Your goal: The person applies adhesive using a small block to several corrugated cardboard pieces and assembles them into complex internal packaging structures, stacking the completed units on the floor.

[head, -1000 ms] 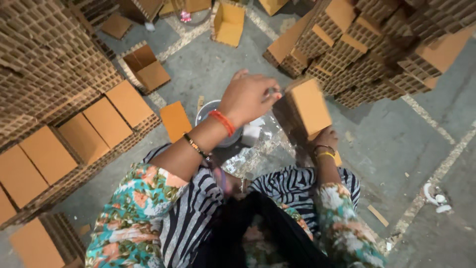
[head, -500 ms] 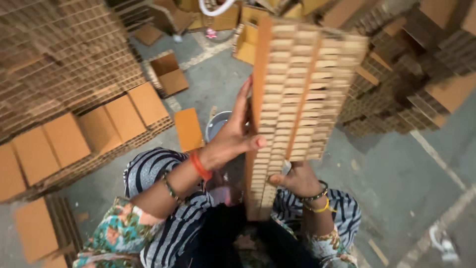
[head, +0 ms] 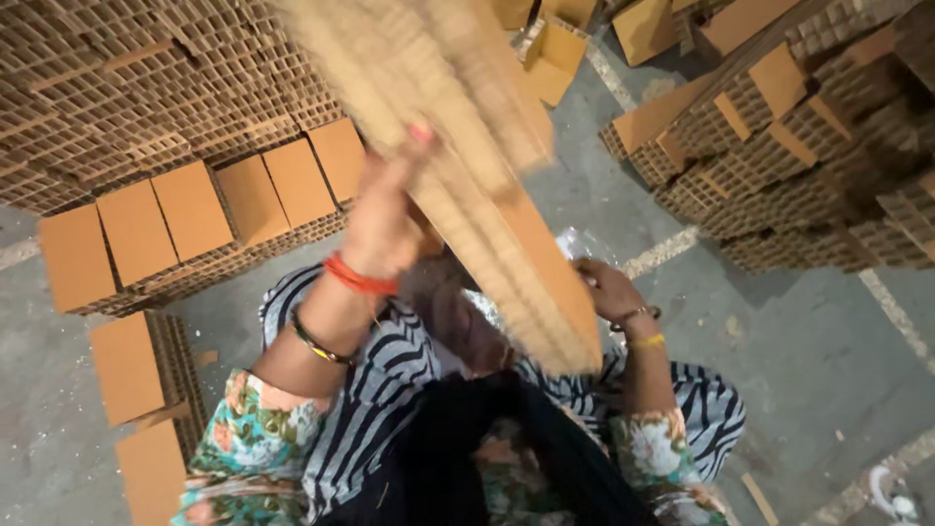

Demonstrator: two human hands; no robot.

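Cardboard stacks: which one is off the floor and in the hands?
The long cardboard stack tilted across the middle, blurred. The left hand grips its side, the right hand its lower end; the other stacks rest on the floor.

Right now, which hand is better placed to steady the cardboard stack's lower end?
Probably the right hand: it sits by the lower end of the cardboard stack. The left hand is pressed higher up its face.

Grey concrete floor [head: 808, 341] with pale painted lines. Directly on it: stacked cardboard grid dividers [head: 185, 234] at left, further stacks [head: 818, 166] at right, open cardboard boxes [head: 555, 58] beyond.
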